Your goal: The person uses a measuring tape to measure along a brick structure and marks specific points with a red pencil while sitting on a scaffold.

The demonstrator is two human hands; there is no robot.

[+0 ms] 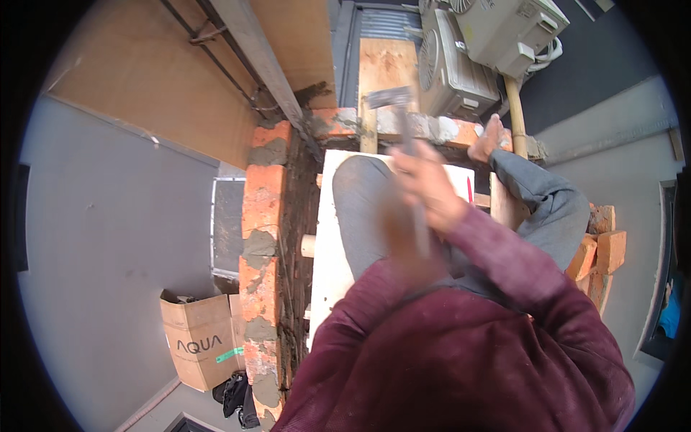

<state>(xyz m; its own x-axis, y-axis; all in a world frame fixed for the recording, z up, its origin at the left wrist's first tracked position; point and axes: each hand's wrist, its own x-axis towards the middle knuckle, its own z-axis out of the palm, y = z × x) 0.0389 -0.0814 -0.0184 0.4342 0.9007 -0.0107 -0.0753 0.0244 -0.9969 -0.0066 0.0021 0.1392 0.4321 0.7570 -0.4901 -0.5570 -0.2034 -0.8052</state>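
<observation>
My right hand (430,183) is closed round the handle of a hammer (407,133). Its metal head points away from me, raised above the brick edge and slightly blurred. My left hand (403,227) is smeared by motion just below, in front of my lap near the lower end of the handle. Its fingers cannot be made out, nor whether anything is in them. Beneath my legs lies a pale board (328,266) on which I sit, in grey trousers. A red mark shows on the board to the right of my right hand.
A brick wall with mortar joints (263,194) runs along my left and across the front. My bare foot (489,138) rests on its far side. Loose bricks (610,250) are stacked at right. Air-conditioner units (461,65) stand ahead; a cardboard box (194,338) sits lower left.
</observation>
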